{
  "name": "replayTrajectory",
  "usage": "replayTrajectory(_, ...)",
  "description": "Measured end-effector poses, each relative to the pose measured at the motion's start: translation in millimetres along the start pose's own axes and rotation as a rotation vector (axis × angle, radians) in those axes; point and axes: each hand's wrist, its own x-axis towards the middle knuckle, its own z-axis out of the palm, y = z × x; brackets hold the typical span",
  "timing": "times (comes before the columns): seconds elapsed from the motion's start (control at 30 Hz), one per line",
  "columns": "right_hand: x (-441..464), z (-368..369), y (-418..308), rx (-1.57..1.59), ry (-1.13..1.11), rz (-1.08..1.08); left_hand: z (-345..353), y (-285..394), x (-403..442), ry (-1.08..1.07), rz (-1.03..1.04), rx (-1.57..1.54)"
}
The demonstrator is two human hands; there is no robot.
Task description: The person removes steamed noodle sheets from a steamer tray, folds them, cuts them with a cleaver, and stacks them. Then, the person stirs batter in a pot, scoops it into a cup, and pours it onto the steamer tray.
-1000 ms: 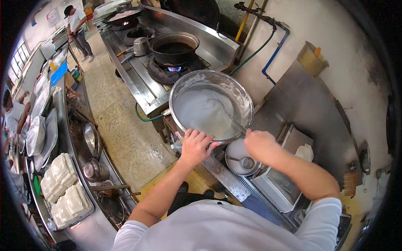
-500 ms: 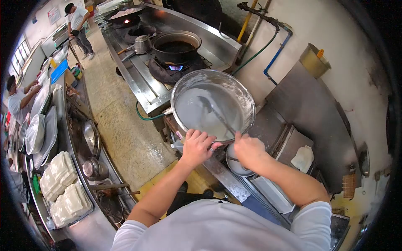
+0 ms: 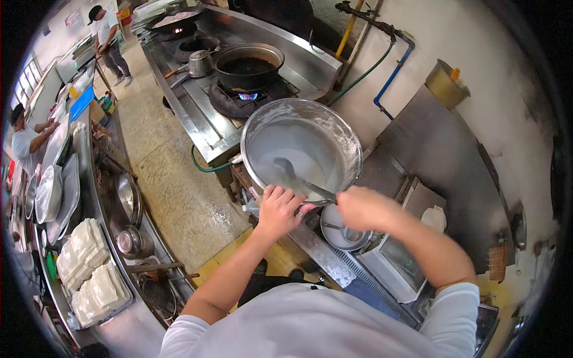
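A large round metal bowl stands in front of me, holding a thin whitish liquid. My left hand is closed over its near rim, fingers on the inner side and thumb along the edge. Wrapped around the handle of a long metal spatula is my right hand, just right of the near rim. The spatula slants into the bowl, its broad end in the liquid at the left. Below my right hand sits a smaller metal bowl with a utensil in it.
Behind the bowl, a dark pot sits over a lit blue flame on the steel stove. A saucepan stands beside it. White folded sheets lie on the left counter. Two people work at the far left.
My right hand has moved slightly right and up. The spatula's broad end has swept left and toward me through the liquid. My left hand keeps its hold on the rim.
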Motion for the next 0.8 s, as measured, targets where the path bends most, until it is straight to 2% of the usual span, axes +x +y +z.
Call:
replayTrajectory(0.13,7,50,-1,-0.274,0.349,0.051,0,0,0,-0.001,-0.005,0.003)
replayTrajectory(0.23,-1,47,19,-0.389,0.331,0.083,0,0,1,0.001,-0.004,-0.001)
replayTrajectory(0.37,-29,-33,16,-0.180,-0.040,0.058,0,3,1,-0.010,-0.008,0.002)
replayTrajectory(0.5,-20,-54,17,-0.062,-0.125,0.042,2,3,0,-0.023,-0.011,-0.001)
replayTrajectory(0.57,-12,-30,10,0.005,-0.074,0.020,1,3,0,-0.020,-0.014,0.000)
replayTrajectory(0.73,11,54,-9,-0.218,0.356,0.066,0,3,1,0.000,-0.008,-0.002)
replayTrajectory(0.8,11,61,0,-0.288,0.378,0.110,0,2,0,-0.001,-0.008,0.000)
